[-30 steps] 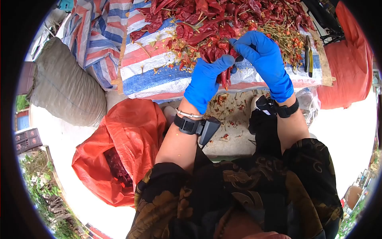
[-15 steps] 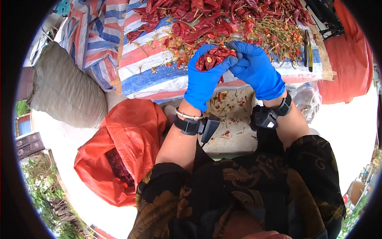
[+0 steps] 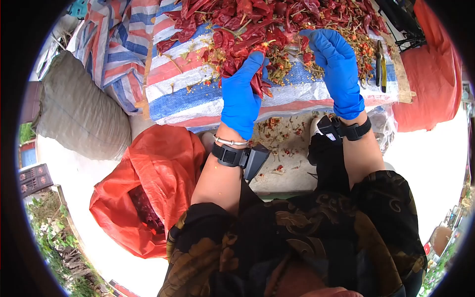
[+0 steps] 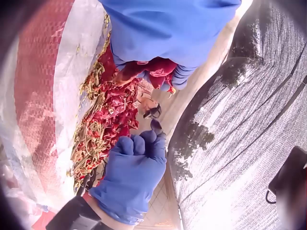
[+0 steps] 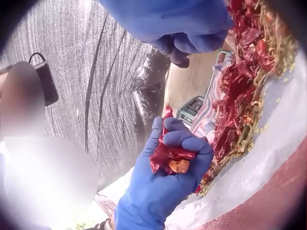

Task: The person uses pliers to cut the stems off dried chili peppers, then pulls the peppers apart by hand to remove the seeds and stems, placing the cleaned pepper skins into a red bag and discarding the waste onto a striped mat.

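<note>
Wearing a blue glove, the left hand [image 3: 240,99] grips several dried red peppers [image 3: 259,86] above the front of the striped sheet [image 3: 198,101]. The right wrist view shows the left hand [image 5: 151,191] palm up, its fingers curled round the peppers [image 5: 163,158]. Apart from it, the gloved right hand [image 3: 337,72] is raised over the scattered stems [image 3: 351,42], fingers curled and fingertips dark. Nothing shows between the fingers of the right hand [image 4: 132,172] in the left wrist view. Behind both hands lies a heap of red peppers [image 3: 247,24].
A red bag [image 3: 163,168] with dark red contents stands open at the lower left, below a full grey-green sack [image 3: 81,111]. Another red bag [image 3: 430,89] is at the right. A yellow-and-black tool [image 3: 384,74] lies near the sheet's right edge.
The hands were together at the peppers and are now apart. The right hand has moved up and right; the left has lowered slightly leftward, turning its peppers downward.
</note>
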Action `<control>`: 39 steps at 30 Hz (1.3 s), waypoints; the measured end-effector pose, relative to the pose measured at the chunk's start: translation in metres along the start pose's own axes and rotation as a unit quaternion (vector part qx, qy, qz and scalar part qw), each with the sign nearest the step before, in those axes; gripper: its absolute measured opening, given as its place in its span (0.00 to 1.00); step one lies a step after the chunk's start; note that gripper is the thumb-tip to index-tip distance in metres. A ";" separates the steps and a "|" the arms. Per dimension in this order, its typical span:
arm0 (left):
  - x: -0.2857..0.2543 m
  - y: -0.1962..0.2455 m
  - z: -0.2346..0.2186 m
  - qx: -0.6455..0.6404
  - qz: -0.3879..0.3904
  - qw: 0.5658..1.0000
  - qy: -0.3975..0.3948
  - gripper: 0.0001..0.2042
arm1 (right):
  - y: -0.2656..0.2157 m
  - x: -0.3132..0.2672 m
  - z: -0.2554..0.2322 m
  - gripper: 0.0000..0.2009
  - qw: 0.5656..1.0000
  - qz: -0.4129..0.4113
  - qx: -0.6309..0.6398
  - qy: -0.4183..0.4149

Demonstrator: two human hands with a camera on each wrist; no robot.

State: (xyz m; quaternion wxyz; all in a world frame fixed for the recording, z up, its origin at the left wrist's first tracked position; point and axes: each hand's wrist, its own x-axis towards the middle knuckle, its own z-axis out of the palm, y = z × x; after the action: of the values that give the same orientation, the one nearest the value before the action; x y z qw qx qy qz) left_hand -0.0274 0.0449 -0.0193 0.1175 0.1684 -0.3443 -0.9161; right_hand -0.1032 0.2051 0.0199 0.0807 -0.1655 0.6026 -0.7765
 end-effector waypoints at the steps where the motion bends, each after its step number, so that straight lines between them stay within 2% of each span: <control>1: -0.001 0.002 0.000 -0.043 -0.036 0.998 -0.009 0.10 | -0.001 -0.001 0.000 0.12 0.996 -0.012 -0.082 -0.009; 2: -0.002 0.003 0.001 -0.042 -0.036 0.998 -0.009 0.10 | -0.003 -0.002 0.004 0.12 0.997 -0.012 -0.081 -0.009; 4: -0.004 0.003 0.002 -0.089 -0.097 0.986 -0.098 0.10 | -0.004 -0.007 0.018 0.13 0.991 0.051 -0.116 -0.044; 5: -0.004 0.003 0.001 -0.089 -0.097 0.986 -0.099 0.10 | -0.003 -0.008 0.022 0.13 0.991 0.051 -0.116 -0.044; 7: -0.005 0.002 0.000 -0.092 -0.102 0.983 -0.119 0.11 | -0.001 -0.010 0.029 0.14 0.987 0.023 -0.110 -0.117; 8: -0.005 0.002 0.000 -0.093 -0.100 0.984 -0.118 0.11 | -0.004 -0.011 0.031 0.11 0.988 0.042 -0.047 -0.143; 10: -0.007 0.002 0.001 -0.056 -0.144 0.980 -0.126 0.10 | 0.000 -0.012 0.032 0.10 0.991 0.033 -0.043 -0.124; 12: -0.011 -0.001 0.003 -0.020 -0.144 0.979 -0.142 0.10 | 0.000 -0.014 0.032 0.08 0.994 0.022 -0.039 -0.104; 14: -0.011 -0.005 0.004 0.007 -0.148 0.971 -0.189 0.10 | -0.002 -0.015 0.028 0.06 0.991 0.111 -0.006 -0.070; 15: -0.013 -0.003 0.006 0.007 -0.149 0.970 -0.191 0.10 | 0.003 -0.014 0.023 0.06 0.992 0.110 -0.007 -0.068; 17: -0.019 0.002 0.011 0.111 -0.139 0.961 -0.213 0.10 | 0.024 -0.005 0.005 0.06 0.960 0.168 0.211 -0.080; 18: -0.019 -0.002 0.011 0.076 -0.137 0.964 -0.213 0.11 | 0.022 0.003 0.002 0.06 0.936 0.189 0.288 -0.069; 19: -0.019 -0.004 0.010 0.073 -0.135 0.964 -0.216 0.11 | 0.018 0.005 -0.002 0.06 0.937 0.188 0.285 -0.070; 20: -0.020 -0.004 0.010 0.033 -0.148 0.970 -0.187 0.10 | 0.011 0.009 -0.007 0.06 0.993 0.097 0.064 -0.014; 21: -0.019 -0.005 0.009 -0.006 -0.161 0.974 -0.159 0.10 | 0.004 0.010 -0.009 0.07 0.986 -0.002 -0.159 0.043; 22: -0.015 -0.005 0.004 -0.024 -0.170 0.978 -0.119 0.10 | 0.012 0.020 -0.022 0.12 0.974 -0.034 -0.217 0.052; 23: -0.013 -0.004 0.000 -0.026 -0.170 0.978 -0.121 0.10 | 0.018 0.024 -0.037 0.12 0.974 -0.036 -0.219 0.052; 24: -0.012 -0.002 -0.001 -0.058 -0.167 0.976 -0.130 0.09 | 0.019 0.026 -0.046 0.15 0.888 -0.146 -0.427 0.087; 25: -0.011 0.000 0.000 -0.089 -0.164 0.972 -0.140 0.09 | 0.022 0.030 -0.054 0.18 0.746 -0.247 -0.607 0.118; 26: -0.013 0.001 0.001 -0.078 -0.159 0.975 -0.133 0.08 | 0.027 0.035 -0.059 0.23 0.732 -0.279 -0.609 0.127; 27: -0.012 0.000 0.001 -0.078 -0.160 0.975 -0.134 0.08 | 0.025 0.034 -0.054 0.23 0.731 -0.279 -0.610 0.128; 29: -0.010 -0.002 0.000 -0.022 -0.146 0.975 -0.166 0.11 | 0.025 0.033 -0.040 0.25 0.759 -0.208 -0.604 0.128; 30: -0.009 -0.004 -0.001 -0.022 -0.146 0.975 -0.165 0.11 | 0.030 0.033 -0.036 0.25 0.759 -0.207 -0.604 0.128; 32: -0.007 -0.005 -0.002 -0.036 -0.146 0.973 -0.177 0.11 | 0.044 0.034 -0.034 0.22 0.781 -0.121 -0.610 0.052; 36: -0.007 -0.001 -0.004 -0.038 -0.128 0.977 -0.167 0.10 | 0.051 0.036 -0.036 0.15 0.815 -0.102 -0.570 0.008; 38: -0.007 0.003 -0.003 -0.058 -0.141 0.981 -0.116 0.09 | 0.051 0.036 -0.035 0.10 0.882 -0.147 -0.444 0.064; 39: -0.006 0.003 -0.003 -0.059 -0.140 0.982 -0.115 0.09 | 0.048 0.036 -0.033 0.10 0.882 -0.148 -0.444 0.062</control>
State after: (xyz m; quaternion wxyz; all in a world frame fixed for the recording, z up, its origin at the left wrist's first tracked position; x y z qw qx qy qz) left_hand -0.0203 0.0430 -0.0179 -0.0423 0.1012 -0.2741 -0.9554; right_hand -0.1517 0.2112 -0.0278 -0.1545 -0.2223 0.8565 -0.4394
